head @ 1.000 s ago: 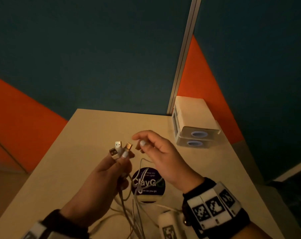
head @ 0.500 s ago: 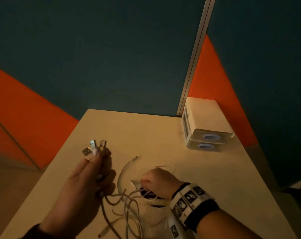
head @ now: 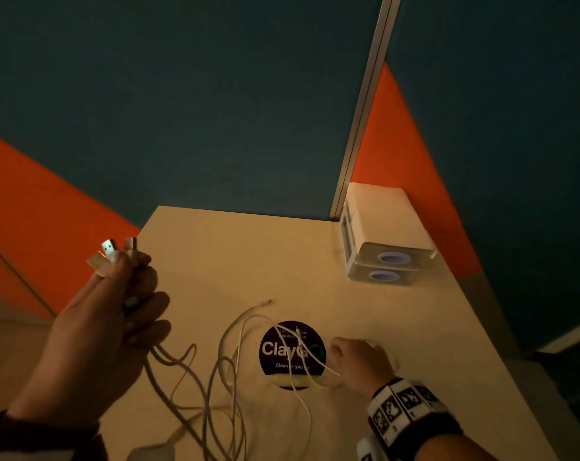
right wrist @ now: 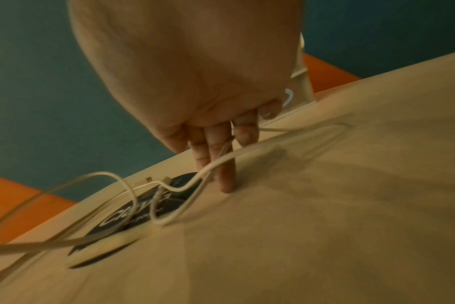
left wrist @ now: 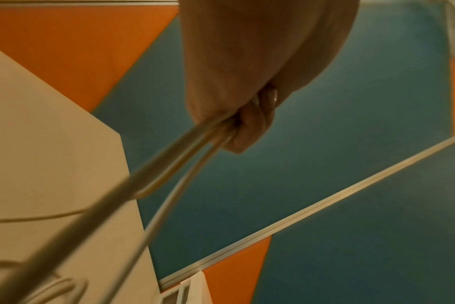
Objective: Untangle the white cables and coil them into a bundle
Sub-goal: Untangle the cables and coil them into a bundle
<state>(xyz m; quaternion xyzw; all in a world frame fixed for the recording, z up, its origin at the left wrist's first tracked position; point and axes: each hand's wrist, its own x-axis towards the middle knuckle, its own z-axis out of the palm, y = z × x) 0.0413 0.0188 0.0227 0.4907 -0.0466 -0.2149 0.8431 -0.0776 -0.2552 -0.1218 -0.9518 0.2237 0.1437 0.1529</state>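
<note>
Several white cables [head: 228,361] lie in tangled loops on the beige table [head: 232,254]. My left hand [head: 122,271] is raised at the left and grips three of them just below their USB plugs [head: 108,249], which stick up above the fingers. In the left wrist view the cables [left wrist: 169,160] run out of the closed left hand [left wrist: 247,115] down toward the table. My right hand [head: 348,357] is low on the table, right of the round sticker [head: 282,351], curled on a cable strand. In the right wrist view its fingers [right wrist: 221,148] point down with a cable [right wrist: 247,153] threaded between them.
A white box [head: 381,227] with two round blue openings stands at the table's far right corner. One loose cable end [head: 265,302] lies beyond the sticker. A pale adapter [head: 155,452] sits at the near edge. Teal and orange partition walls surround the table.
My right hand dropped from beside the plugs to the table and moved right past the sticker, drawing a strand with it. My left hand, still holding the plugs, shifted left.
</note>
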